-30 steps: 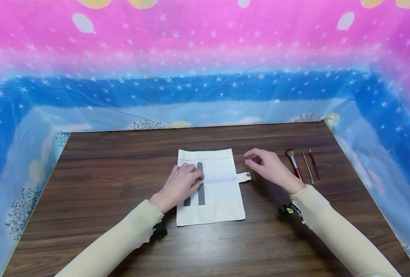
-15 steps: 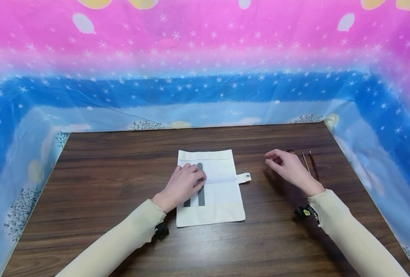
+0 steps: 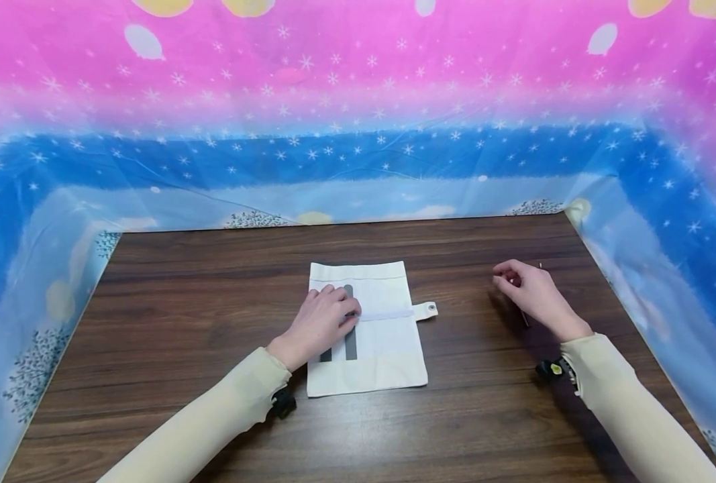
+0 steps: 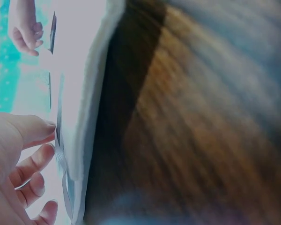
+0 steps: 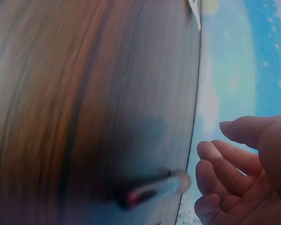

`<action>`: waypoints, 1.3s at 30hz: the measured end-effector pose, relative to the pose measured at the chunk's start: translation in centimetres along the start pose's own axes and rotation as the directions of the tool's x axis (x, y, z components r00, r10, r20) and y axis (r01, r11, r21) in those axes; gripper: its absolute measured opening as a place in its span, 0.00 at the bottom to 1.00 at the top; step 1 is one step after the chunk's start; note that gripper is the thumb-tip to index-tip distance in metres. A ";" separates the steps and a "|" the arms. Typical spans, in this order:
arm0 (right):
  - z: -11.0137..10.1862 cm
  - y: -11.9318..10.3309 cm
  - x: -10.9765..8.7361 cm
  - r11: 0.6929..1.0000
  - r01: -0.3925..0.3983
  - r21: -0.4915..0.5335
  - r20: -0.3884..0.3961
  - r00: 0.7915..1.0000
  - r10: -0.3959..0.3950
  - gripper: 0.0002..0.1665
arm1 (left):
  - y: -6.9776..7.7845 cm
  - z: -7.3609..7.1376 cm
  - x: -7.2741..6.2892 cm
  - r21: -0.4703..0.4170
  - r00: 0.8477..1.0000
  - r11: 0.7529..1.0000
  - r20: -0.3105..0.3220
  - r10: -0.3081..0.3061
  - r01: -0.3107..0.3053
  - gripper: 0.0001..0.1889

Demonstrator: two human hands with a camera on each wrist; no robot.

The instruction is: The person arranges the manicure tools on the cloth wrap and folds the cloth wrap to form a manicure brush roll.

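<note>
A white cloth tool roll (image 3: 388,342) lies spread on the table, its snap tab (image 3: 425,310) pointing right. Two flat grey strips, one with a rounded top (image 3: 350,342), sit under its cross band (image 3: 388,315). My left hand (image 3: 318,322) rests on the roll's left half; in the left wrist view its thumb and fingertips touch the band's edge, fingers loosely bent. Over at the right, my right hand (image 3: 529,295) hovers with loosely bent fingers and nothing in them. Below it lies a makeup brush (image 5: 154,190), mostly covered by the hand in the head view.
Beyond the right hand a thin stick's tip (image 3: 540,265) shows; the remainder is hidden. The brown wood-grain table (image 3: 182,295) is walled on the back and sides by a pink and blue patterned cloth (image 3: 358,154).
My right hand has moved rightward from beside the snap tab to above the makeup brush, covering it and most of the thin sticks. My left hand has stayed on the roll.
</note>
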State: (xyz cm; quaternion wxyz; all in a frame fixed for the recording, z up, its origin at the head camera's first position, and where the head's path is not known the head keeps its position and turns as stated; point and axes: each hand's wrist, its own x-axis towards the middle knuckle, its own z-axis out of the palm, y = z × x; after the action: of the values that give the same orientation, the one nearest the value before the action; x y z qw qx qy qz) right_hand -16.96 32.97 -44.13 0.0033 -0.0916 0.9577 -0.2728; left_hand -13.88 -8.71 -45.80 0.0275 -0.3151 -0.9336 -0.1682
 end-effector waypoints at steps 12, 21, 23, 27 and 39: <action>-0.4 2.3 -0.2 0.993 -0.100 -0.069 -0.005 0.995 0.100 0.17 | 0.1 0.2 0.2 0.017 1.000 1.000 -0.001 -0.001 0.001 0.03; -0.5 3.2 0.3 0.986 -0.140 -0.087 0.022 0.990 0.143 0.18 | 0.3 0.2 0.4 -0.007 1.000 1.000 -0.014 -0.008 0.008 0.04; -0.6 3.4 0.4 0.986 -0.141 -0.088 0.036 0.989 0.144 0.19 | 0.4 0.2 0.5 -0.011 1.000 1.000 -0.013 -0.014 0.014 0.04; -0.8 3.3 0.9 0.985 -0.141 -0.096 0.056 0.988 0.146 0.21 | 0.3 0.2 0.5 -0.023 1.000 0.999 -0.016 -0.025 0.024 0.04; -0.2 2.7 1.7 0.978 -0.172 -0.115 0.063 0.982 0.180 0.19 | 0.6 0.5 0.8 -0.023 1.000 0.999 -0.008 -0.025 0.025 0.05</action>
State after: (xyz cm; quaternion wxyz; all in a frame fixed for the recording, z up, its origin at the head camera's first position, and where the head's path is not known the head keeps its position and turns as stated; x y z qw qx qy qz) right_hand -19.09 34.97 -45.30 0.0576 -0.0163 0.9747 -0.2154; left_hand -14.15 -7.61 -46.01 0.0254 -0.3031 -0.9354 -0.1805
